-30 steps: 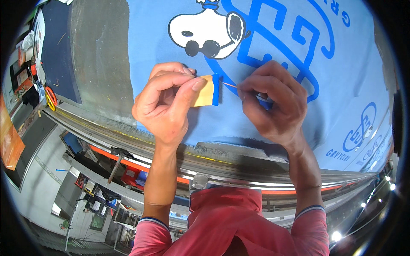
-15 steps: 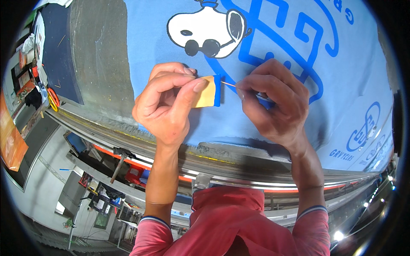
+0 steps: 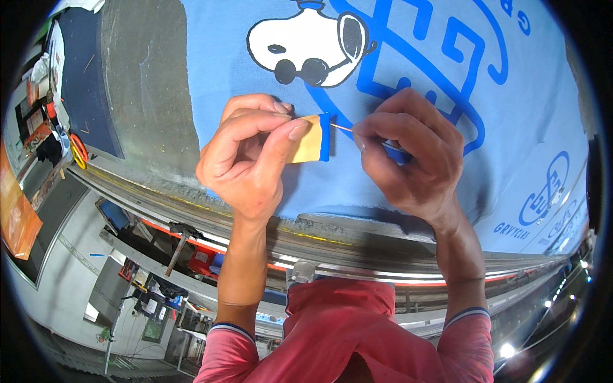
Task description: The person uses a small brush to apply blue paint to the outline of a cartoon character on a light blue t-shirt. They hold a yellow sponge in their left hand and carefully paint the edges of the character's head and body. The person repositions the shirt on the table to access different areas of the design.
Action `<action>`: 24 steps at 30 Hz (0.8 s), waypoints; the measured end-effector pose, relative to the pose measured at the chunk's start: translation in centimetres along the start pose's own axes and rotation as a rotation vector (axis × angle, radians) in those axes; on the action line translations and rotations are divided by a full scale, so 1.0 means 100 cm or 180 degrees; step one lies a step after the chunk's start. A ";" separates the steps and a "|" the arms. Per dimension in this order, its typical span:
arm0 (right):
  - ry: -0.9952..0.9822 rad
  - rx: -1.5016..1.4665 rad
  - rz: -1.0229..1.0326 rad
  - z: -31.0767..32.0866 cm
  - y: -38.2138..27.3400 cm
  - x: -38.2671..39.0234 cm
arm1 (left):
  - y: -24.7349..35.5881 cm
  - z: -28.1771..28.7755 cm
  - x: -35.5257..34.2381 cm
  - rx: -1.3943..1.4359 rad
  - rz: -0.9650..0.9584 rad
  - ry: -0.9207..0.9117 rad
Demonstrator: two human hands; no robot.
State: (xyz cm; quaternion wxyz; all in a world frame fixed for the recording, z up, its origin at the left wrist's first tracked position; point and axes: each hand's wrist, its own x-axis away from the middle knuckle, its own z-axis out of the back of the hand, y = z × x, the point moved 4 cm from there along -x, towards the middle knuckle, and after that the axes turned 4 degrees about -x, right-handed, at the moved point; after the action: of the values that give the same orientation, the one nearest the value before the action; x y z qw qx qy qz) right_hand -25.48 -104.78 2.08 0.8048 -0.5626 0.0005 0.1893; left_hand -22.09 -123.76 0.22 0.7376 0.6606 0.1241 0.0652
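My left hand [image 3: 246, 156] pinches a small yellow card-like piece [image 3: 308, 145] between thumb and fingers. Wet-looking blue paint [image 3: 325, 143] coats its right edge. From the other side my right hand [image 3: 415, 153] grips a thin stick [image 3: 342, 127], like a toothpick, in its fingertips. The stick's tip is at or very near the blue edge; I cannot tell whether it touches. Both hands are just above a light blue fabric [image 3: 220, 48], printed with darker blue lines [image 3: 408, 45] and a black-and-white cartoon dog's head [image 3: 294, 48].
A grey table surface [image 3: 147, 83] shows left of the fabric, with a dark blue piece [image 3: 83, 83] beyond. Orange and yellow rings [image 3: 78, 152] lie by the left table edge. A metal rail [image 3: 370, 274] runs along the near side, with a clamp-like fitting [image 3: 302, 271].
Hardly anything differs. The yellow piece and both hands keep nearly the same place, and the view has shifted very slightly.
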 end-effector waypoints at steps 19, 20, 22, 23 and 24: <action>-0.0107 0.0171 0.0131 0.045 0.024 -0.049 | 0.004 0.001 -0.001 -0.0177 0.0003 -0.0070; -0.0114 0.0232 0.0126 0.042 0.026 -0.050 | 0.005 0.001 -0.001 -0.0209 -0.0025 -0.0082; -0.0122 0.0360 0.0112 0.037 0.031 -0.048 | 0.005 0.002 -0.002 -0.0270 -0.0081 -0.0116; -0.0131 0.0386 0.0133 0.037 0.031 -0.049 | 0.005 0.002 -0.001 -0.0243 -0.0059 -0.0085; -0.0139 0.0413 0.0153 0.036 0.031 -0.050 | 0.004 0.002 -0.001 -0.0215 -0.0038 -0.0056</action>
State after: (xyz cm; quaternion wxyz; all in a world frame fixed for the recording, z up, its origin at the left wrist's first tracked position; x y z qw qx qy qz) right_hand -31.83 -102.09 1.64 0.8346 -0.5048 0.0087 0.2203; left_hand -22.12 -123.90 0.68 0.7609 0.6351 0.1193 0.0592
